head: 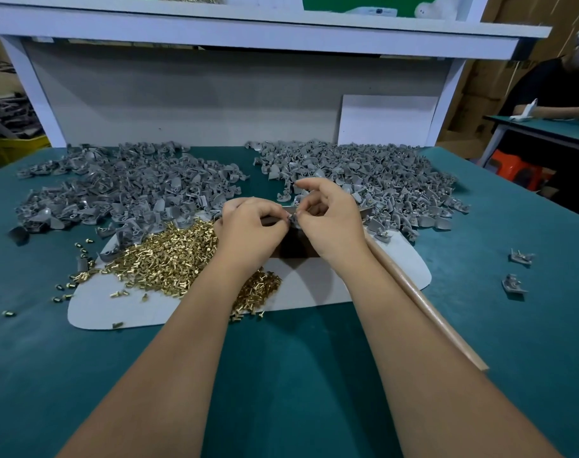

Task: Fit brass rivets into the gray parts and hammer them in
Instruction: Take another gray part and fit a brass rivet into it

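My left hand [248, 226] and my right hand [331, 219] meet over the middle of the table, and the fingertips of both pinch one small gray part [293, 217] between them. Whether a rivet sits in it is hidden by the fingers. A heap of brass rivets [169, 256] lies on a white board [314, 285] just left of my left wrist. Gray parts lie in two big piles, one at the back left [126, 190] and one at the back right [374, 180]. A wooden hammer handle [423, 302] runs along under my right forearm; its head is hidden.
Two gray parts [517, 269] lie apart at the right on the green table [281, 375]. Stray rivets [73, 279] are scattered off the board's left edge. A white shelf frame [235, 38] stands behind. Another person [559, 90] sits at a table at the far right.
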`<action>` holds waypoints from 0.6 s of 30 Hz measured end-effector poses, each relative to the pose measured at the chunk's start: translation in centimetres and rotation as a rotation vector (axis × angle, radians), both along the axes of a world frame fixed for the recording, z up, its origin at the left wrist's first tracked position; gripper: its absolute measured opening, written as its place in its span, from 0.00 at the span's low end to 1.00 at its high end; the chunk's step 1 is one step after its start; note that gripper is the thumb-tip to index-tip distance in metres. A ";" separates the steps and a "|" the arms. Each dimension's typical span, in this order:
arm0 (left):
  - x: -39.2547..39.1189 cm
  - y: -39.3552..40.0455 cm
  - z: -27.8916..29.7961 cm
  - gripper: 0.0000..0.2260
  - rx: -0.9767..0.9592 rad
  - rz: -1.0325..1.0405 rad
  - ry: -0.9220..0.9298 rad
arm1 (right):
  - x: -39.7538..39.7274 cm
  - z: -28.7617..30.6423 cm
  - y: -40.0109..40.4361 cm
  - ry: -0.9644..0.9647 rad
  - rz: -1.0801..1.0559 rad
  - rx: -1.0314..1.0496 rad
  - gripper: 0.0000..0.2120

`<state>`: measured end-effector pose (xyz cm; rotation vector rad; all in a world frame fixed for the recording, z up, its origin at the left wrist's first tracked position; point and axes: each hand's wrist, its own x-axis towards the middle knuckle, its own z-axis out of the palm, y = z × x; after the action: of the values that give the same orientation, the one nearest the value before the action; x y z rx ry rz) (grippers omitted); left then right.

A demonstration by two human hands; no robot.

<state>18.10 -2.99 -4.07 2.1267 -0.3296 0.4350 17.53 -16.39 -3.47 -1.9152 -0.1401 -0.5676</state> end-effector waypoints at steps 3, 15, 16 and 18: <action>0.0 -0.1 -0.1 0.15 0.011 0.018 -0.006 | 0.0 0.1 -0.1 -0.005 -0.046 -0.066 0.22; -0.2 -0.1 -0.2 0.13 0.045 0.025 -0.002 | -0.4 0.3 -0.3 -0.033 -0.044 -0.300 0.24; -0.2 -0.1 -0.2 0.13 0.044 0.024 -0.005 | -0.4 0.3 -0.4 -0.036 -0.032 -0.307 0.24; -0.2 -0.1 -0.2 0.13 0.036 0.027 -0.009 | -0.4 0.4 -0.6 -0.037 -0.006 -0.324 0.25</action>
<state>17.93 -3.12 -4.27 2.1666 -0.3162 0.4575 17.12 -16.97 -3.09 -2.2197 -0.2634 -0.6128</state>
